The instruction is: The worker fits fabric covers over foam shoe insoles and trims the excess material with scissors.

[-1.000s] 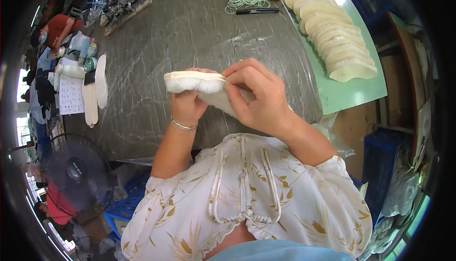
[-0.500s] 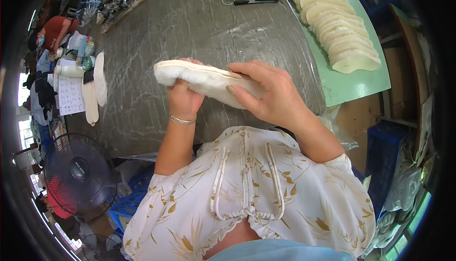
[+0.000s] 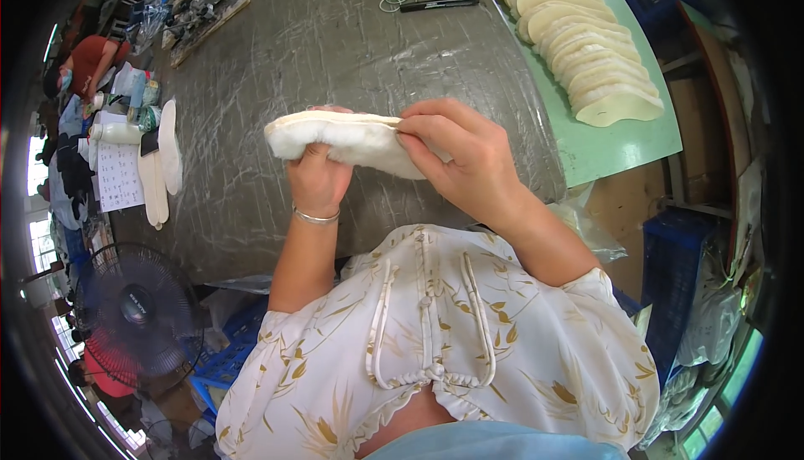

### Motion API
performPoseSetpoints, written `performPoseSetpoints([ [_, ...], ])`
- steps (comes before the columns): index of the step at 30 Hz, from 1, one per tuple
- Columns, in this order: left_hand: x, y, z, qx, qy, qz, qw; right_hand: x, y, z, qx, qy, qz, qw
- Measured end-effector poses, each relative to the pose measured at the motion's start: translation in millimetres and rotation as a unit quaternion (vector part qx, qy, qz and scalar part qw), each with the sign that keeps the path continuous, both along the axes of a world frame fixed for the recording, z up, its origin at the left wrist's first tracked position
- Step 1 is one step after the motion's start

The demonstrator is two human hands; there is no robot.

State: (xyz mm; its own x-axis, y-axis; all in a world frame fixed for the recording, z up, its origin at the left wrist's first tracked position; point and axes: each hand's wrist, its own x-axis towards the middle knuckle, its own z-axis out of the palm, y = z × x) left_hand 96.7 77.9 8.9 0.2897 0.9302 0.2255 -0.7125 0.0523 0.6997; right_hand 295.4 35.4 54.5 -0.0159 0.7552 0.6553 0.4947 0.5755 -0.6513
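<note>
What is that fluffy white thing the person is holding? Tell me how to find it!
Start at the big grey worktable and look at its near edge, just above the flowered blouse. There the left hand and right hand hold a fleecy white insole in the air. Unlike the flat cream insoles fanned out on the green board, it is fluffy and lifted up.

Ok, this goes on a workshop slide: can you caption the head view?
Both hands, left hand and right hand, hold a fleecy white insole above a grey worktable.

Head-worn fisheye, close, looking down
</note>
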Motion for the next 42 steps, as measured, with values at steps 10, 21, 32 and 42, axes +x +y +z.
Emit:
performPoseSetpoints([
  [10,15,-11,11,0.008,0.068,-0.057,0.996,3,0,3,-0.012,-0.074,0.017,0.997],
  [21,38,-30,-13,-0.094,0.079,0.061,0.991,-10,3,-10,0.064,-0.087,-0.096,0.99],
  [32,24,-12,-5,-0.108,0.046,-0.161,0.98,11,21,-13,-0.265,0.153,0.025,0.952],
  [42,53,-8,-5,-0.094,0.332,0.006,0.939,20,35,-20,-0.341,0.206,-0.008,0.917],
])
